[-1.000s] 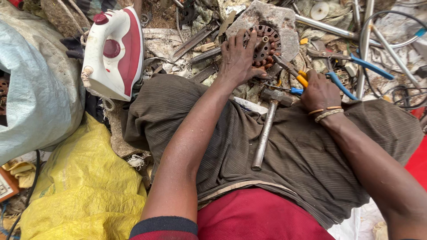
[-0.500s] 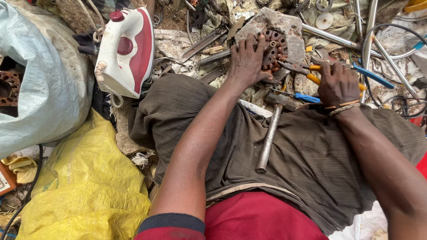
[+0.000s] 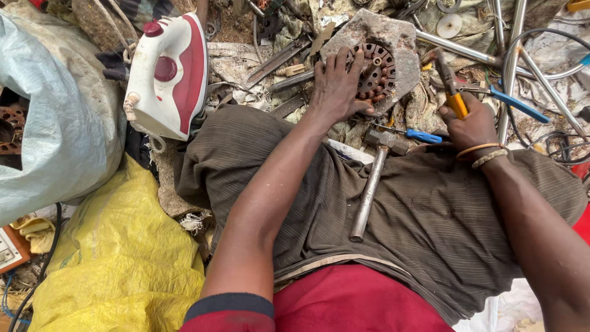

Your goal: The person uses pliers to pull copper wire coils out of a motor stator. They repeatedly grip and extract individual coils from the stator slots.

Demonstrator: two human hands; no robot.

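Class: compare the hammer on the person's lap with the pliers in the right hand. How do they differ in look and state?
The hammer has a bare grey metal handle; the pliers have orange grips. The hammer lies loose on the lap, untouched; the pliers are held upright in the right hand. Both are metal hand tools.

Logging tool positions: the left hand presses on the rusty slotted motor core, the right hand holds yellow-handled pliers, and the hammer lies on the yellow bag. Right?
Not quite. The head view shows the hammer lying on the person's lap, not the yellow bag. The left hand on the motor core and right hand holding pliers are correct.
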